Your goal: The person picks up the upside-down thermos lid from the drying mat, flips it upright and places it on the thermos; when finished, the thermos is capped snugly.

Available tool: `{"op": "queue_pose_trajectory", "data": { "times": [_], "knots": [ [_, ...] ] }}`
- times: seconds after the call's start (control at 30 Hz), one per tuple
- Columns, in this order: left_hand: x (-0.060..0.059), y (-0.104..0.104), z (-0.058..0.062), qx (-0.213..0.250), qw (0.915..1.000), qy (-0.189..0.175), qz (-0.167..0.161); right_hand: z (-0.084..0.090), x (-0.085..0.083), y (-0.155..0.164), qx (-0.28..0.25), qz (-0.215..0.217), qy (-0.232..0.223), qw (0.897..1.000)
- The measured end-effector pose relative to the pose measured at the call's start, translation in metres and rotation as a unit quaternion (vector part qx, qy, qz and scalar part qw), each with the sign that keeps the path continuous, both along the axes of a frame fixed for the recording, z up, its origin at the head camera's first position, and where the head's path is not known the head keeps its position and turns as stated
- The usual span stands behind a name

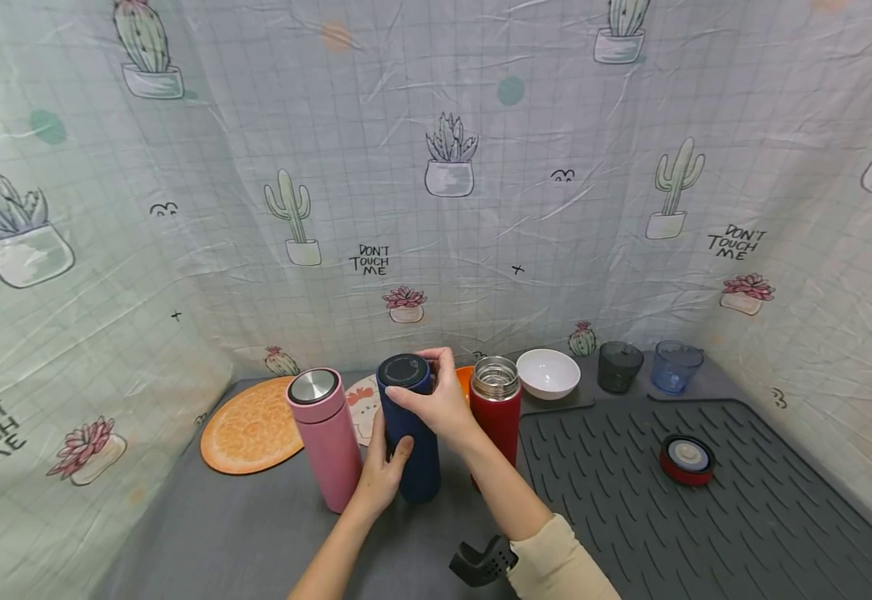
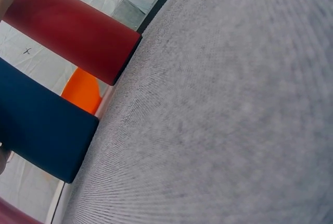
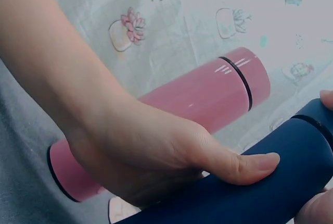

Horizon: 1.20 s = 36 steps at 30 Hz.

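A dark blue thermos stands upright on the grey table, its black-topped lid in place. My left hand grips the body from the left, thumb across the front, as the right wrist view also shows. From the right, my right hand holds the lid, with the thumb in front and fingers behind it. Just left stands a pink thermos with a silver-topped lid. To the right is a red thermos, uncovered, its steel mouth showing; my right forearm partly hides it.
A red lid lies on the dark ridged mat at right. Behind are a white bowl, a dark cup and a blue cup. An orange round mat lies at left, and an orange object sits behind the thermoses.
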<state>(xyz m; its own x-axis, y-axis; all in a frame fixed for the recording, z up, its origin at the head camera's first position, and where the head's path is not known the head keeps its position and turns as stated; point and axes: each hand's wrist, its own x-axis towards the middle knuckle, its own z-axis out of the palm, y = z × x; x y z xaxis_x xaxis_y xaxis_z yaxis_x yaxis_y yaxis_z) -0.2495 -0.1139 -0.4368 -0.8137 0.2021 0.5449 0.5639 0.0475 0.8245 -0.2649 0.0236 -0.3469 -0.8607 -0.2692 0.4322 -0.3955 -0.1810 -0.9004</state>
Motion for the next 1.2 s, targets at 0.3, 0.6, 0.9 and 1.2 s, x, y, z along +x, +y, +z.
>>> {"op": "queue_pose_trajectory", "data": {
  "times": [0.3, 0.6, 0.9, 1.2],
  "knots": [
    [-0.002, 0.000, 0.000, 0.005, 1.0000, -0.005, -0.005, 0.003, 0.001, 0.001, -0.013, 0.032, -0.002, 0.999],
    [0.006, 0.001, 0.012, 0.000, 0.9997, -0.025, -0.003, 0.002, 0.001, 0.002, -0.021, 0.058, 0.006, 0.998],
    [0.018, 0.004, 0.027, -0.005, 0.9996, -0.028, 0.004, 0.002, 0.000, 0.002, -0.005, 0.056, 0.003, 0.998],
    [0.006, 0.000, 0.010, -0.001, 0.9996, -0.027, 0.001, 0.002, 0.002, -0.001, -0.016, 0.021, -0.008, 1.000]
  ]
}}
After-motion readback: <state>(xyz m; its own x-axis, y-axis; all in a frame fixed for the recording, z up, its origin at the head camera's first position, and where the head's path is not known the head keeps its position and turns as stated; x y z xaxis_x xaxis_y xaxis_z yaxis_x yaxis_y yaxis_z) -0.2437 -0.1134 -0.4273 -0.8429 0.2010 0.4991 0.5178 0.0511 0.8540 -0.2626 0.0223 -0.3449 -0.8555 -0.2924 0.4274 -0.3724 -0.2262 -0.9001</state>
